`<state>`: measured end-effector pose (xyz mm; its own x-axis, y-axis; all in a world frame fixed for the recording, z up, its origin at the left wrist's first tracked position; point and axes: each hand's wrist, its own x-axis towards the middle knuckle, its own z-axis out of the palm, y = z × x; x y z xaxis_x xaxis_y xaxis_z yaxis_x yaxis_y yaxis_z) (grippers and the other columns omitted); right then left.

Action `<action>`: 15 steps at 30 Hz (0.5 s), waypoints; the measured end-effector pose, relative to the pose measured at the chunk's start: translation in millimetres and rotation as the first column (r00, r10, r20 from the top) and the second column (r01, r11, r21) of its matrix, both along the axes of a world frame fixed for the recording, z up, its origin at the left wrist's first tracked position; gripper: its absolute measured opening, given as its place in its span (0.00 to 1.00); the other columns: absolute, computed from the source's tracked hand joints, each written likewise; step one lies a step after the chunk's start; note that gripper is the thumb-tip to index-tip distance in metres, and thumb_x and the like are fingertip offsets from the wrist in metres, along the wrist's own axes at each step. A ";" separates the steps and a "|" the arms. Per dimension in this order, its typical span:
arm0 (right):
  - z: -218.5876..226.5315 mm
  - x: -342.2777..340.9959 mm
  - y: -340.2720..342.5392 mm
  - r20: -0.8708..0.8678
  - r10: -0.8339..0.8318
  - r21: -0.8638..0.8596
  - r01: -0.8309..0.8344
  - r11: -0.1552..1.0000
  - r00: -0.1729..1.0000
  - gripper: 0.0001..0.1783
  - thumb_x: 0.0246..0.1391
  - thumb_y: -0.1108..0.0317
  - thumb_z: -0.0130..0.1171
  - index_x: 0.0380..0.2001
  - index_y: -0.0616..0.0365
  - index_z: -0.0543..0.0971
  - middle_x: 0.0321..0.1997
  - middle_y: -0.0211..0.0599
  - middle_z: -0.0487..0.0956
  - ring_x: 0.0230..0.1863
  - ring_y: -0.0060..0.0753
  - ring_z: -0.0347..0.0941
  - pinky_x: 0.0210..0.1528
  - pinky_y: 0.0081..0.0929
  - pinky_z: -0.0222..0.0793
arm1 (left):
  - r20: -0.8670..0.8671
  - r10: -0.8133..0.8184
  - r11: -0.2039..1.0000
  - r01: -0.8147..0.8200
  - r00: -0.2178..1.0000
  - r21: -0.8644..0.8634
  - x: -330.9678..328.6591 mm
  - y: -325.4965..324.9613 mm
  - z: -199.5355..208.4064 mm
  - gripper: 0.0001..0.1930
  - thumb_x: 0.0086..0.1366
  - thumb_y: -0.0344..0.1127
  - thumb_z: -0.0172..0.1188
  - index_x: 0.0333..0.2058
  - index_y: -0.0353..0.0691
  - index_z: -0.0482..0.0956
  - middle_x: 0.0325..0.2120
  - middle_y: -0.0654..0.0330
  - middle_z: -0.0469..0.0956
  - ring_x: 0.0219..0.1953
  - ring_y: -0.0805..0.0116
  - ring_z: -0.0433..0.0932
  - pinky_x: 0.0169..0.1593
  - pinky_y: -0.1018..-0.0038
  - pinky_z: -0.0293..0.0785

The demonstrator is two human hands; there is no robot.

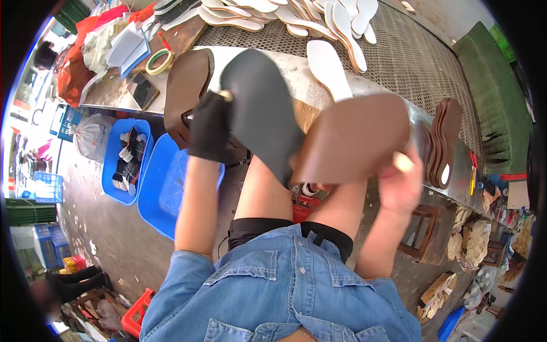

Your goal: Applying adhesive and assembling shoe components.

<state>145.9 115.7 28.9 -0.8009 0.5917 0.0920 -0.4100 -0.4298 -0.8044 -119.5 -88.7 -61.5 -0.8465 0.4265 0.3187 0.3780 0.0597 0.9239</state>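
Note:
My left hand [209, 128], in a black glove, is closed on the edge of a dark grey insole piece [259, 97] held up over my lap. My bare right hand [401, 182], a little blurred, grips a brown insole piece [356, 139] between thumb and fingers. The two pieces come close together at their lower ends; whether they touch I cannot tell. Behind the gloved hand, more brown insole pieces [185, 80] lie at the bench edge. A white insole [327, 65] rests on the bench beyond the held brown piece.
White insoles [342, 28] are heaped on the mesh surface [399, 62] at the back. A stack of brown insoles [444, 142] sits to the right. Left are a tape roll [159, 61], a phone [142, 91] and blue bins [156, 194]. A red stool [137, 313] stands at lower left.

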 end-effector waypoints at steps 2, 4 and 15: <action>-21.9 47.7 36.6 -0.004 -0.186 0.031 0.186 0.982 0.983 0.28 0.49 0.72 0.47 0.55 0.69 0.65 0.54 0.47 0.71 0.54 0.38 0.69 0.57 0.33 0.66 | 0.616 -0.252 0.901 -0.051 0.746 0.431 -30.4 -16.4 8.7 0.08 0.61 0.33 0.54 0.39 0.38 0.76 0.33 0.63 0.76 0.34 0.72 0.75 0.42 0.75 0.72; -21.6 74.8 51.5 -0.104 -0.157 0.030 0.161 0.987 0.982 0.31 0.49 0.71 0.46 0.59 0.69 0.61 0.59 0.49 0.67 0.59 0.42 0.65 0.61 0.38 0.60 | 0.593 -0.234 0.934 0.009 0.771 0.356 -60.3 -31.6 15.7 0.16 0.61 0.33 0.55 0.47 0.37 0.74 0.38 0.60 0.77 0.39 0.72 0.76 0.45 0.77 0.72; -15.8 -7.5 -14.5 0.346 -0.297 0.575 0.050 0.817 0.890 0.07 0.51 0.71 0.59 0.34 0.61 0.76 0.30 0.28 0.77 0.30 0.18 0.72 0.29 0.19 0.69 | 0.043 -0.679 0.734 0.679 0.733 -0.004 44.4 45.4 41.2 0.40 0.52 0.56 0.63 0.58 0.37 0.66 0.54 0.56 0.71 0.56 0.66 0.66 0.58 0.72 0.57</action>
<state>138.4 101.2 13.2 -0.7252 0.6759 0.1315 -0.0216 0.1686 -0.9854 -75.1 -43.3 -20.3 -0.3400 0.8976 0.2805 0.2915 -0.1830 0.9389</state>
